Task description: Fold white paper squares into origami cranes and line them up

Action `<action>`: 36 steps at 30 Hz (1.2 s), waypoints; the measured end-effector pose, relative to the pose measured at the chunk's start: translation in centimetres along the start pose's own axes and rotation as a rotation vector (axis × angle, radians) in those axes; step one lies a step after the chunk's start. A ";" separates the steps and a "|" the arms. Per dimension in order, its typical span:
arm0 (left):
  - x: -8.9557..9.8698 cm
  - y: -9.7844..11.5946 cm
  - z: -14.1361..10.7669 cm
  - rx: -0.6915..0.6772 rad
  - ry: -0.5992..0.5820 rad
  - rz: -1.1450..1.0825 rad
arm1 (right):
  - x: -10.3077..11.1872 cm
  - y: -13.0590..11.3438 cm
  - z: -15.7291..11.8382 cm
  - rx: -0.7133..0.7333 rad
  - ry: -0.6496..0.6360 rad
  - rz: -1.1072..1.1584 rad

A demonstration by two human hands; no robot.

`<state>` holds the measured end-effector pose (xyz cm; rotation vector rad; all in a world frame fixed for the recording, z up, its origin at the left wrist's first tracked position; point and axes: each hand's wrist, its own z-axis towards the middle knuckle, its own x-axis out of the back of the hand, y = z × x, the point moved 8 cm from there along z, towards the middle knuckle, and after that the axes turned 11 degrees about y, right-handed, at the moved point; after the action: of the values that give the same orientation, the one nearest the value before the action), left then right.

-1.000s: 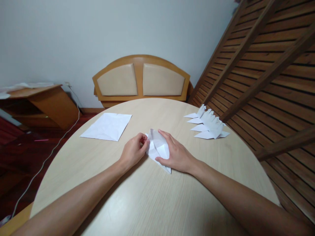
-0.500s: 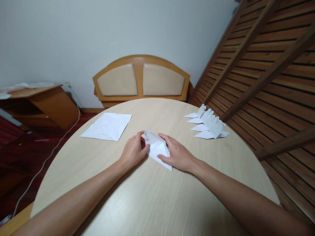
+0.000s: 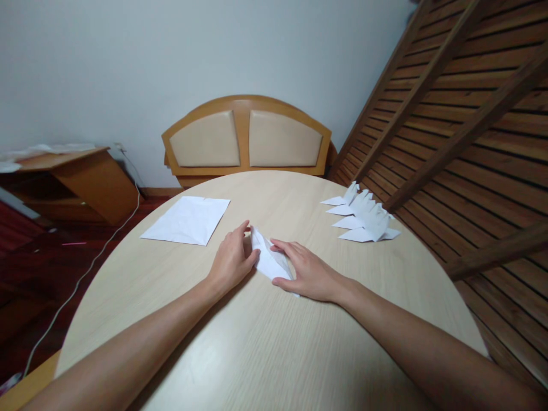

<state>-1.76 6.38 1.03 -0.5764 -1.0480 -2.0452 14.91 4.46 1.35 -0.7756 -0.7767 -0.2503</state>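
Observation:
A partly folded white paper (image 3: 270, 264) lies near the middle of the round table, between my hands. My left hand (image 3: 233, 254) grips its left end, the thumb resting on the near side. On the right side my right hand (image 3: 306, 271) holds the paper between thumb and fingers, which press on its upper flap and lower edge. Flat white sheets (image 3: 187, 221) lie to the left. At the right sits a row of several folded white paper pieces (image 3: 363, 217) with pointed tips.
The pale round table (image 3: 257, 354) fills the foreground. Beyond it stands a wooden headboard (image 3: 243, 137) with cream panels. A wooden desk (image 3: 96, 182) is at the left, and a slatted wooden partition (image 3: 462, 114) slants along the right.
The paper's upper right flap has been folded inward, so the paper looks narrower. My right hand's fingers have moved slightly left with it.

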 end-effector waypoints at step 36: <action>-2.1 0.2 -1.5 -0.052 -0.282 0.503 | -0.9 1.4 -1.8 -0.049 -0.386 -0.275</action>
<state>-0.38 5.97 -1.12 -1.0623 -0.8935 -1.5795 15.93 4.07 -0.87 -0.7722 -1.2497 -0.3730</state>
